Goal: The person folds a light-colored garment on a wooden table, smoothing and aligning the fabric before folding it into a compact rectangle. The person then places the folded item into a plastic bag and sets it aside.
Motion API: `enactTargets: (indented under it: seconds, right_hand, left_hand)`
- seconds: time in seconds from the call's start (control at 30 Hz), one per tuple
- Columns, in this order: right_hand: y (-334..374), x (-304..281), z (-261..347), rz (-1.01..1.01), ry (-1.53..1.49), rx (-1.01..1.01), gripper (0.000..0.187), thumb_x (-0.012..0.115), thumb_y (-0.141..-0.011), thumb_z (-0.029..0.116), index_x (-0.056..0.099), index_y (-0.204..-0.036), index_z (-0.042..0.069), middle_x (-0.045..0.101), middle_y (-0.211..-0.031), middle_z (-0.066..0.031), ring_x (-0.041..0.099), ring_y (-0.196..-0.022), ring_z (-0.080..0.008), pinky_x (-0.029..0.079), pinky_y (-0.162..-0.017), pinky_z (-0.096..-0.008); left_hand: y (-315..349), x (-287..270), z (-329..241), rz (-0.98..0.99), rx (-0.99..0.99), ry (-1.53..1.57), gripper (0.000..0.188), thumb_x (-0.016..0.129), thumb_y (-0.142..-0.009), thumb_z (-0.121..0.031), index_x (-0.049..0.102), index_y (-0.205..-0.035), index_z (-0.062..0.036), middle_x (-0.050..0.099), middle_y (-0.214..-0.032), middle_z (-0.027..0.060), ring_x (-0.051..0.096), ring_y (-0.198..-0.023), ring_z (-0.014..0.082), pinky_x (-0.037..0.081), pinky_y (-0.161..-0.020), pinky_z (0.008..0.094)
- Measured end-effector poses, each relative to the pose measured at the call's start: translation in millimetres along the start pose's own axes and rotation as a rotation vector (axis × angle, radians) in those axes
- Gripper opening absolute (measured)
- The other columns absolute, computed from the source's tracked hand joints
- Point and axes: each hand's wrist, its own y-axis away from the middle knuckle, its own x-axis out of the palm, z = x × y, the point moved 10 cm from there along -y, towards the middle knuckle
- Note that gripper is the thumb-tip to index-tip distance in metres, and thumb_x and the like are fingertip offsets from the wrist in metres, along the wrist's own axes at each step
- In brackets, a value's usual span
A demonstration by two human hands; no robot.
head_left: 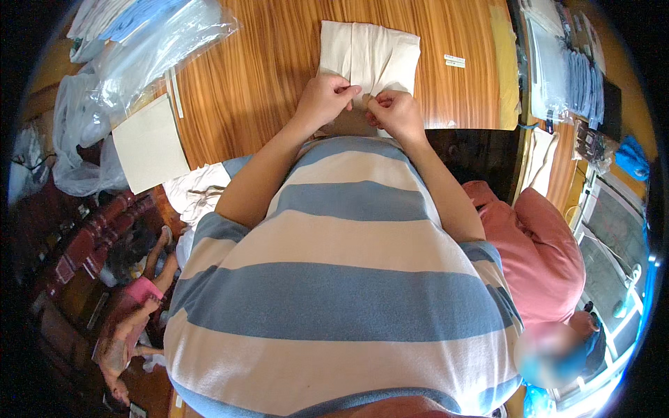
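Left hand and right hand pinch the cream cloth at its near end, seemingly to steady its folds, while the table supports the rest.

The cloth is cream, the table streaked brown, and the shirt striped blue and cream.

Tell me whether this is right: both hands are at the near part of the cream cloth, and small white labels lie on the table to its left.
Wrong side: the head view shows small white labels on the table to the right of the cream cloth. The left hand and right hand are at its near part, as stated.
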Motion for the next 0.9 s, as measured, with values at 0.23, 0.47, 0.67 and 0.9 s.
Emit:
enactTargets:
  seconds: [0.23,0.47,0.67,0.9]
  right_hand:
    - [15,-36,-3,-0.081,0.042,-0.087,0.031,0.071,-0.096,0.028,0.076,-0.092,-0.003,0.077,-0.076,-0.0121,0.075,-0.063,-0.0177,0.058,-0.061,-0.0324]
    - [19,10,-14,0.066,-0.006,0.204,0.051,0.074,-0.094,0.041,0.074,-0.078,-0.007,0.073,-0.067,-0.0145,0.074,-0.060,-0.0190,0.058,-0.057,-0.0336]
    - [8,8,-40,-0.057,-0.045,-0.092,0.032,0.073,-0.092,0.031,0.077,-0.088,-0.001,0.075,-0.074,-0.0144,0.075,-0.066,-0.0229,0.058,-0.066,-0.0349]
    - [16,4,-20,-0.031,0.073,-0.041,0.032,0.072,-0.097,0.030,0.076,-0.092,-0.001,0.076,-0.074,-0.0109,0.074,-0.065,-0.0188,0.057,-0.063,-0.0324]
  left_hand:
    - [3,-5,8,-0.094,0.019,0.063,0.033,0.073,-0.097,-0.031,0.076,-0.089,0.0016,0.071,-0.068,0.0067,0.064,-0.060,0.0131,0.050,-0.060,0.0311]
    - [14,2,-8,0.082,-0.021,-0.047,0.031,0.074,-0.094,-0.032,0.079,-0.094,-0.0011,0.075,-0.071,0.0073,0.070,-0.064,0.0168,0.054,-0.063,0.0323]
    - [15,6,1,0.083,-0.014,-0.005,0.027,0.075,-0.095,-0.028,0.078,-0.095,-0.0019,0.075,-0.072,0.0045,0.065,-0.060,0.0113,0.051,-0.057,0.0290]
    - [18,5,4,0.069,-0.014,0.067,0.024,0.073,-0.095,-0.025,0.076,-0.095,-0.0007,0.076,-0.075,0.0059,0.067,-0.059,0.0122,0.052,-0.057,0.0294]
